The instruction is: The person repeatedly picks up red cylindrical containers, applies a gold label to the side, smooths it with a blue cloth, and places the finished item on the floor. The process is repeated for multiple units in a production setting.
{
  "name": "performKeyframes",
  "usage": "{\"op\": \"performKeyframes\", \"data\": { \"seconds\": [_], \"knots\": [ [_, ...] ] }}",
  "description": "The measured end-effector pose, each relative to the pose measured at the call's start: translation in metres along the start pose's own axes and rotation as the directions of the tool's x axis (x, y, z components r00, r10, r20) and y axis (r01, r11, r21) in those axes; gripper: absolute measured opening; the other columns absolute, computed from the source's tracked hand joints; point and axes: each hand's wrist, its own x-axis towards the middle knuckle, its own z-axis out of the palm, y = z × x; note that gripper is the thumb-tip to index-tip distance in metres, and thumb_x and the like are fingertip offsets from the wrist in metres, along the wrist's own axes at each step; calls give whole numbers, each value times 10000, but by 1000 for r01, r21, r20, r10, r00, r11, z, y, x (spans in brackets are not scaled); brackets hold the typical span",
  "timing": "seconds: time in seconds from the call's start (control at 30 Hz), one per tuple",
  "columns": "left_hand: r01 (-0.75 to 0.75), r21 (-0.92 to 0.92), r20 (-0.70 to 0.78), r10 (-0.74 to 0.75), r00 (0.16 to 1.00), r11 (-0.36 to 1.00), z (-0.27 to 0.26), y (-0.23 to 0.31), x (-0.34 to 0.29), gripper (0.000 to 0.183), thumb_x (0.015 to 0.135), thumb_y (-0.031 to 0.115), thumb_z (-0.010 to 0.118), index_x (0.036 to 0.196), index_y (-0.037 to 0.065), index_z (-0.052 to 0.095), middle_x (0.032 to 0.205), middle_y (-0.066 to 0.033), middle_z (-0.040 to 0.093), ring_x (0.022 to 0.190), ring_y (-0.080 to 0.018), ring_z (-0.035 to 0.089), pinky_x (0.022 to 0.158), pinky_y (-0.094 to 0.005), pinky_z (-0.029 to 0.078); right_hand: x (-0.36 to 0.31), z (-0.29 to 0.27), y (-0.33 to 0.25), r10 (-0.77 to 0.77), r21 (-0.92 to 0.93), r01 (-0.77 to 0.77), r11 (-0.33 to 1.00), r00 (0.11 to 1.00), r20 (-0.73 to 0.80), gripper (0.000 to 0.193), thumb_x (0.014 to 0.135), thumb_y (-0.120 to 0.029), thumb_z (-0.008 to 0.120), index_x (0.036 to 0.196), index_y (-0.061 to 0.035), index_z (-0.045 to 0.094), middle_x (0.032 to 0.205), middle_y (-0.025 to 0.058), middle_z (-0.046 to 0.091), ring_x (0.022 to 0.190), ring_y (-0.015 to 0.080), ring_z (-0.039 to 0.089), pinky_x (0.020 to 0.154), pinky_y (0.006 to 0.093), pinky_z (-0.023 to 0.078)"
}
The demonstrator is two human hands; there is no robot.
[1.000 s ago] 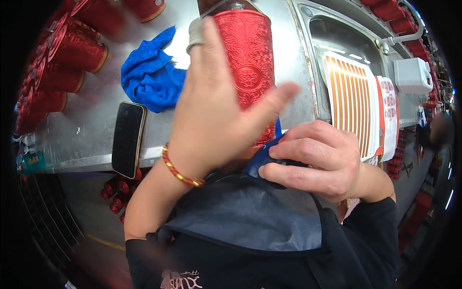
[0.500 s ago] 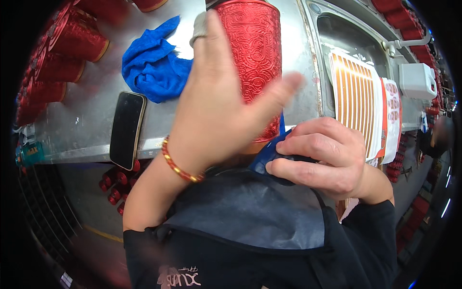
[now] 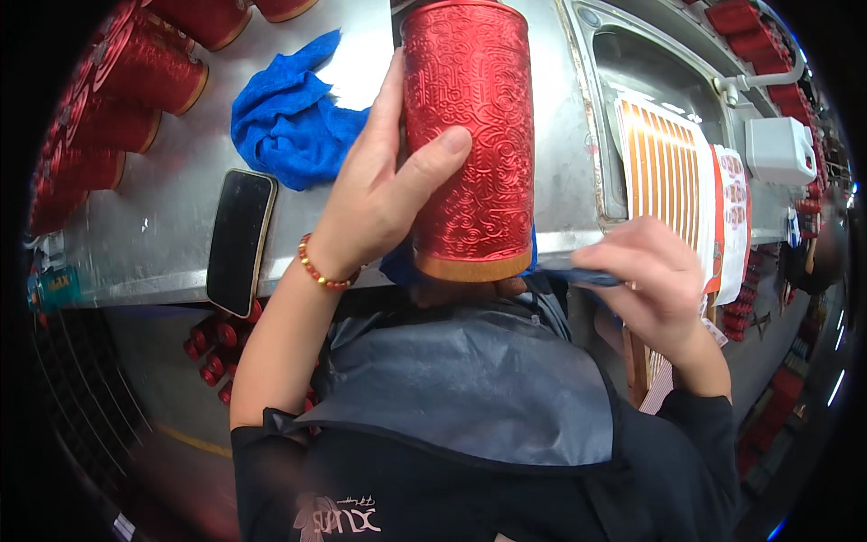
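Observation:
A shiny red embossed cylinder [image 3: 474, 135] with a plain golden-brown band round its near end lies in front of me. My left hand [image 3: 384, 185], with a beaded bracelet at the wrist, grips its left side; the thumb rests across the face and the other fingers are partly hidden. Right of the near end, my right hand [image 3: 655, 285] pinches a thin dark blue piece [image 3: 587, 276], its kind blurred by motion. The tip of this piece is close to the band; whether they touch I cannot tell. Blue cloth peeks out beneath the cylinder.
A crumpled blue cloth [image 3: 293, 117] and a phone [image 3: 241, 242] lie left on the metal worktop [image 3: 144, 230]. Several red cylinders [image 3: 158, 63] stand far left. On the right are a sink [image 3: 650, 59], sheets of gold-striped strips [image 3: 664, 181] and a white jug [image 3: 778, 152].
My left hand has drawn back from over the cylinder to its left side. The cylinder sits slightly nearer, its band showing more. My right hand has moved right with the blue piece.

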Motion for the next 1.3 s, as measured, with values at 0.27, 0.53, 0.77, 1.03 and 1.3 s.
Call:
{"op": "performKeyframes", "data": {
  "seconds": [0.27,0.53,0.77,1.03,1.3],
  "knots": [
    [-170,824,-20,326,945,541,31,7,13,929,984,316,739,1595,-108,183,1381,-235,551,1106,-256,676,924,-325,562,12,40,-26,466,396,-386,833,876,-126,257,845,-117,823,1027,-5,681,857,117,676,718,248,666,650,326,519],
    [79,38,-86,-76,993,996,15,3,-2,776,1085,425,523,1623,-19,184,1332,-188,582,1137,-192,646,960,-335,550,-23,48,-10,651,596,-470,651,749,-120,237,940,-96,762,1119,-1,638,915,3,624,801,63,584,700,216,485],
    [-44,678,-84,136,987,734,33,13,1,956,987,322,726,1603,-117,142,1462,-250,465,1222,-309,600,1049,-383,485,0,52,-17,435,451,-311,836,878,-202,237,867,-135,792,1037,-18,676,879,138,669,743,282,670,684,345,529],
    [19,67,-144,-9,990,998,8,-9,-12,838,1049,361,585,1640,-28,136,1510,-192,460,1363,-266,501,1155,-400,387,-21,61,-3,589,482,-443,756,782,-205,219,867,-132,789,1026,-14,694,870,123,678,745,257,675,682,333,527],
    [-80,723,-39,156,987,686,37,17,-7,962,974,168,716,1653,-30,63,1520,-236,437,1332,-273,527,1141,-414,405,-7,61,-10,408,488,-260,834,885,-226,228,873,-87,786,1044,2,664,818,93,619,707,196,620,646,296,472]
  ]
}}
